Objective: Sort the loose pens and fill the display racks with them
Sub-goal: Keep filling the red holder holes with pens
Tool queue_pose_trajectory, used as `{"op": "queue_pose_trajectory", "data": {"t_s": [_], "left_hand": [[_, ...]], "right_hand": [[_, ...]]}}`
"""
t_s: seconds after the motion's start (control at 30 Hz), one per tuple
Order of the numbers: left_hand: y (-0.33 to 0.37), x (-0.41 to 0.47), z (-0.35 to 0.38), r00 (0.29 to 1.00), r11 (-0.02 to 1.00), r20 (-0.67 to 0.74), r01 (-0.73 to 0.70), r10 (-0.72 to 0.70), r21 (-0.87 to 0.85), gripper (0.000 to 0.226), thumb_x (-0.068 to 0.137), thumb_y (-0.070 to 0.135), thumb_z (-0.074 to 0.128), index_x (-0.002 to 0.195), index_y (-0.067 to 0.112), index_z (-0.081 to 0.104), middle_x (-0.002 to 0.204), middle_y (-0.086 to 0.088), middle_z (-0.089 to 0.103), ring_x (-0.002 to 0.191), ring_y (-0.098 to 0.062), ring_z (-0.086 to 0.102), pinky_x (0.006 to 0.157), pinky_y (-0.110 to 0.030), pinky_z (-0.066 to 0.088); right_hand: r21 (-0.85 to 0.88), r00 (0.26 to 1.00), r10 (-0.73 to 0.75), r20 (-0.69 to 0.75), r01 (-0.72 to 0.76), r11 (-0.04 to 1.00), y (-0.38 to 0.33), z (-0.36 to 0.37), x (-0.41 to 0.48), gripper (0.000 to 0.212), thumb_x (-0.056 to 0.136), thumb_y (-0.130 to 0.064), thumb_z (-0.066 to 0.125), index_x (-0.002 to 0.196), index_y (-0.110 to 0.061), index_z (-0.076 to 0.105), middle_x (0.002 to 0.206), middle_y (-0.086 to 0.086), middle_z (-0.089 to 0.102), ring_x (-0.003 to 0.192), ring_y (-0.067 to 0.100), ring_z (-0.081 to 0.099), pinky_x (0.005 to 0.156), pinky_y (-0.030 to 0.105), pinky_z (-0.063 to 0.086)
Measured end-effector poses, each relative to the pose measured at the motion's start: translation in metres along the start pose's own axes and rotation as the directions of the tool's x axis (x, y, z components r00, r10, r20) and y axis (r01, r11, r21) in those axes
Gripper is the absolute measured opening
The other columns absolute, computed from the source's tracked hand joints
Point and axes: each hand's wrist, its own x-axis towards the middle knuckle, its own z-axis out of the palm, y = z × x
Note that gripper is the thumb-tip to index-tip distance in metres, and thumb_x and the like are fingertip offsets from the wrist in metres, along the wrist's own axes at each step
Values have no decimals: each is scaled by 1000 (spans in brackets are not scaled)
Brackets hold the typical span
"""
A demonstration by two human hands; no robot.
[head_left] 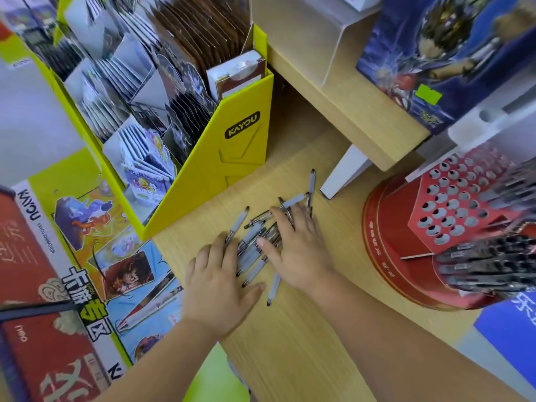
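On counter (pixel 290 343) | pens (pixel 250 238) mostly diagonal | left hand (pixel 220 280), right hand (pixel 295 250) flat atop, gripping nothing

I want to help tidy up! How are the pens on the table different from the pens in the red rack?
The loose pens lie flat in a jumble on the table; the rack pens stick out of the red rack side by side. The left hand and right hand rest on the loose pens; nothing touches the rack pens. Both are slim pens.
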Motion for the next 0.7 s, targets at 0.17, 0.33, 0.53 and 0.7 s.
{"op": "queue_pose_trajectory", "data": {"t_s": [0.17,0.33,0.53,0.7], "left_hand": [[13,-26,3,1000,999,27,-7,8,-36,80,80,66,51,142,15,51,144,-7,53,115,-30,51,91,-46,48],[20,-47,1,997,991,68,-23,33,-132,80,84,64,49,147,16,48,145,-2,53,115,-27,53,95,-44,49],[27,-64,-1,993,990,106,-34,49,-135,91,77,72,51,144,9,51,145,-5,53,116,-29,52,97,-46,51],[26,-72,-1,981,996,190,-31,47,-85,115,62,81,55,151,10,41,151,-4,46,123,-25,42,103,-44,48]], "right_hand": [[21,992,59,-111,-57,998,-2,9,-15,62,96,-64,39,149,-31,37,150,3,36,145,25,23,122,46,20],[43,987,84,-135,-79,996,2,14,-40,60,93,-64,39,139,-28,51,138,2,46,132,24,38,111,41,34],[23,982,79,-170,-76,997,24,16,-87,57,93,-65,36,133,-32,58,124,1,52,120,22,46,97,42,39],[38,973,161,-167,-157,987,49,7,-110,56,92,-65,36,129,-31,61,117,-2,50,114,21,44,91,40,40]]}}
